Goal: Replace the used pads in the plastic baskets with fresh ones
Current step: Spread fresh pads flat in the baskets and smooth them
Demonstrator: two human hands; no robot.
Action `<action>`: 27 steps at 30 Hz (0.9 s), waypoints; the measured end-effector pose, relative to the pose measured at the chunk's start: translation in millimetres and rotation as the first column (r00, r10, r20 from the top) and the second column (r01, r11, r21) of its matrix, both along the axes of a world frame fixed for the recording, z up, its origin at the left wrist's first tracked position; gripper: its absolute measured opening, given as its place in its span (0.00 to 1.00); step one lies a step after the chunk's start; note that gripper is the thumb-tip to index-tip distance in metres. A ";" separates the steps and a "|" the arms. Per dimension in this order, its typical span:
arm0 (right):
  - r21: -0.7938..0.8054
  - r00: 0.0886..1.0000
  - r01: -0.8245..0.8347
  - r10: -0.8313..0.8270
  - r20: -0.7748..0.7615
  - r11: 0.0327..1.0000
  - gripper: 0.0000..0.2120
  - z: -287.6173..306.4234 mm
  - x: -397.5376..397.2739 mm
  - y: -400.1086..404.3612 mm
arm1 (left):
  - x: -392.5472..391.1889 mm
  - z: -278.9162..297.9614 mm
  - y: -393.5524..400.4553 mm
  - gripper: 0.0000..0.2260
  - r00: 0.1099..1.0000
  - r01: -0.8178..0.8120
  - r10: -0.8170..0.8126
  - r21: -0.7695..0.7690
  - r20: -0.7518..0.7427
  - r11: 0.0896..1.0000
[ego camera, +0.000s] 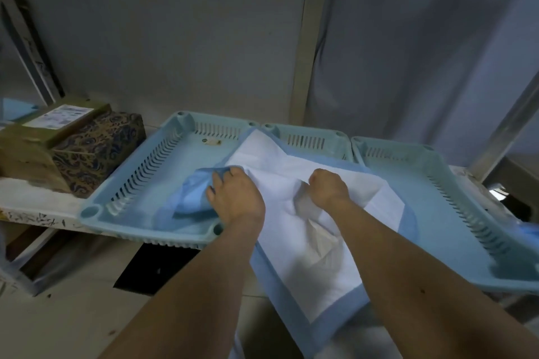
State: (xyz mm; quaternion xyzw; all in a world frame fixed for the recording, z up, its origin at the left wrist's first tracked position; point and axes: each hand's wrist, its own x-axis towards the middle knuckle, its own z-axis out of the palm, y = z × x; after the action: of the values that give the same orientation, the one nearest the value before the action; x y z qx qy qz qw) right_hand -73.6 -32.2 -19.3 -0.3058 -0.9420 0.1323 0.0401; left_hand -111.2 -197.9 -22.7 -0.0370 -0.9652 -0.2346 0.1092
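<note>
A white pad with a blue border [309,253] lies spread across the gap between two light-blue plastic baskets. The left basket [128,183] shows a bare floor with a small label. The right basket [455,213] sits beside it, and a third basket [309,137] stands behind. My left hand [233,198] grips a bunched blue fold of the pad over the left basket. My right hand [326,188] is curled into the white middle of the pad, pinching it up. The pad's near end hangs over the shelf's front edge.
The baskets rest on a worn white shelf [35,204]. A patterned blue-and-gold box [96,151] and an olive box with a label [43,131] stand at the left. A grey wall and a draped sheet [423,52] close off the back. Floor lies below.
</note>
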 end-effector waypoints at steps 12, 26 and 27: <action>0.114 0.992 -0.002 -0.013 0.127 0.993 0.18 -26.6 -108.5 59.8 | -47.4 -19.7 14.5 0.16 0.997 0.074 -0.070 -0.178 0.029 0.981; -0.020 0.979 0.051 -0.046 0.200 0.999 0.28 -31.5 -132.9 98.7 | -54.4 -25.8 18.6 0.15 0.994 0.099 -0.088 -0.181 0.065 0.978; -0.045 0.978 0.034 -0.024 0.207 0.998 0.27 -25.0 -128.6 99.5 | -53.4 -24.7 18.2 0.14 0.994 0.095 -0.084 -0.180 0.070 0.979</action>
State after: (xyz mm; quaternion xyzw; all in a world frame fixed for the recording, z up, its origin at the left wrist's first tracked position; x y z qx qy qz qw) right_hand -202.2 67.3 -44.2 -0.3323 -0.9331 0.1221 -0.0634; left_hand -164.6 -179.7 -47.4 -0.0830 -0.9830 -0.1504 0.0646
